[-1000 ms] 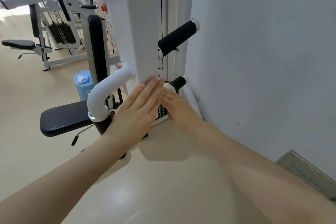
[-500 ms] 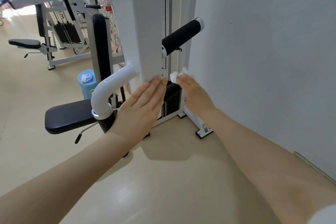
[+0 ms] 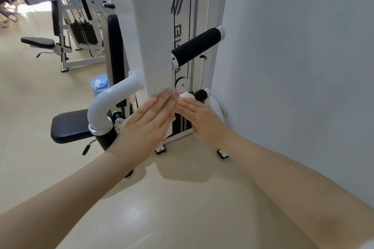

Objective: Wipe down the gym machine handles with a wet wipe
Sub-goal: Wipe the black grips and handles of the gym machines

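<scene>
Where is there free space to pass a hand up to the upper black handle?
Free: between the upper black handle and the wall, above the right hand. Crowded: by the lower handle, where the wipe, left hand and white post meet.

The frame (image 3: 155,32) is glossy white painted metal. The grips (image 3: 197,46) look matt black foam; the floor (image 3: 182,208) is smooth, shiny.
</scene>
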Demonstrator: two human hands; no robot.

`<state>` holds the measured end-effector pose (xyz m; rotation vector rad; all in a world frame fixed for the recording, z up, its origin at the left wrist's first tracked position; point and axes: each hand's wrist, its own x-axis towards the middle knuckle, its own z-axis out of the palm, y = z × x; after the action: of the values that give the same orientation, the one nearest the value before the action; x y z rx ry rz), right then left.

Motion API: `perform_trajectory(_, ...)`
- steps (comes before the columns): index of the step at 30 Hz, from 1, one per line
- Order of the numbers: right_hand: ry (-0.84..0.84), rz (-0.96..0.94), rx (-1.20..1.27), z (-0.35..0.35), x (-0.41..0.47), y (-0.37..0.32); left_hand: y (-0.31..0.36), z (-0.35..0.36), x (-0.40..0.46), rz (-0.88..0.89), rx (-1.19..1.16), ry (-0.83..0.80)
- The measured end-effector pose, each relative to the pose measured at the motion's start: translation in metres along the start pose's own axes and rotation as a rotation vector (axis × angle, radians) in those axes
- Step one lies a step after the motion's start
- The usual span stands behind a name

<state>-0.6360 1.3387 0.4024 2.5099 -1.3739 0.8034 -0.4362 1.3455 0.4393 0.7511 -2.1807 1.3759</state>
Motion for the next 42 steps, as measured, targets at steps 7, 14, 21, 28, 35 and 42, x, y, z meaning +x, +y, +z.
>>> perform_trajectory(7,0.165,0.213,0.079,0.008,-0.008,-0.010,0.000,0.004,0.003,0.004,0.024,-0.004)
perform_trajectory(14,0.246,0.458,0.153,0.014,-0.002,-0.007,-0.004,0.007,0.003,0.000,0.038,-0.009)
perform_trajectory(21,0.348,0.588,0.401,0.029,0.010,-0.023,-0.003,0.010,0.003,0.004,0.039,-0.017)
perform_trajectory(28,0.624,1.220,1.583,0.002,0.039,-0.042,-0.007,0.015,0.003,0.006,0.034,0.001)
perform_trajectory(35,0.625,1.246,2.079,-0.001,0.030,-0.026,-0.014,0.019,0.001,0.023,0.038,-0.035)
perform_trajectory(42,0.403,1.179,2.163,0.005,0.028,-0.035,-0.015,0.013,0.002,0.049,-0.067,0.005)
